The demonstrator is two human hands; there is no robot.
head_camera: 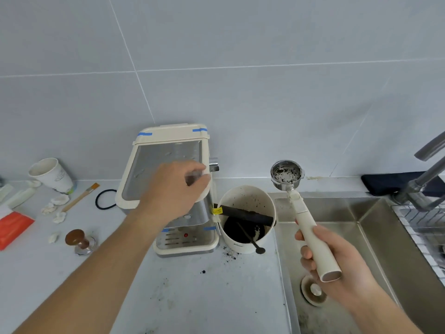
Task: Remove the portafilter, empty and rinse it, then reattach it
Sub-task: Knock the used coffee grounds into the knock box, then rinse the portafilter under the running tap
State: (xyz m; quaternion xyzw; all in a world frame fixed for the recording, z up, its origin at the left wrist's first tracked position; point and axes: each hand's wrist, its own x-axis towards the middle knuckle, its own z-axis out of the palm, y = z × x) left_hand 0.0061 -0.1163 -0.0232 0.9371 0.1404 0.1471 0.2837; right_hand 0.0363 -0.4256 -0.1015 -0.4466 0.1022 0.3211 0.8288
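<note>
At lower right of the frame, the right hand (337, 263) grips the cream handle of the portafilter (286, 175), whose metal basket, speckled with coffee grounds, is held up above the steel sink (375, 227). Centre frame, the left hand (178, 189) rests curled on the espresso machine (166, 169), holding nothing that shows. Between machine and sink stands a knock box (245, 218) with dark grounds.
</note>
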